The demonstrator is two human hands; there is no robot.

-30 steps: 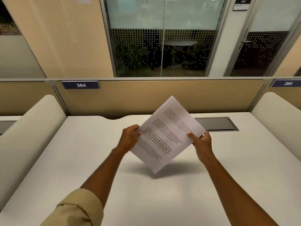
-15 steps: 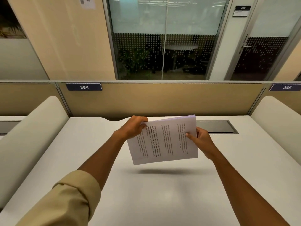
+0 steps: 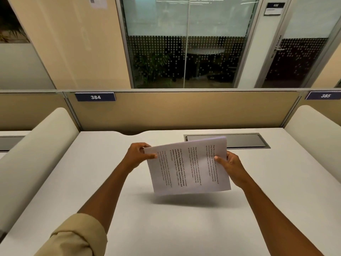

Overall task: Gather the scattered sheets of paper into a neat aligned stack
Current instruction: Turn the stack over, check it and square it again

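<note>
A stack of white printed sheets [image 3: 188, 169] hangs in the air above the middle of the white desk [image 3: 166, 228], its text running sideways and its lower long edge just off the desk over a shadow. My left hand [image 3: 137, 156] pinches the stack's upper left corner. Along the right edge, my right hand [image 3: 231, 167] holds the stack with the thumb on the front. The sheets' edges look lined up at the top right. No loose sheets lie on the desk.
A grey cable hatch [image 3: 227, 140] is set into the desk behind the stack. Rounded cream dividers stand at the left [image 3: 36, 154] and right [image 3: 317, 137]. A tan partition [image 3: 184, 109] with label 384 closes the back.
The stack has turned from a diamond tilt to nearly level, long edge down, and has dropped closer to the desk. Both hands kept their hold while turning it.
</note>
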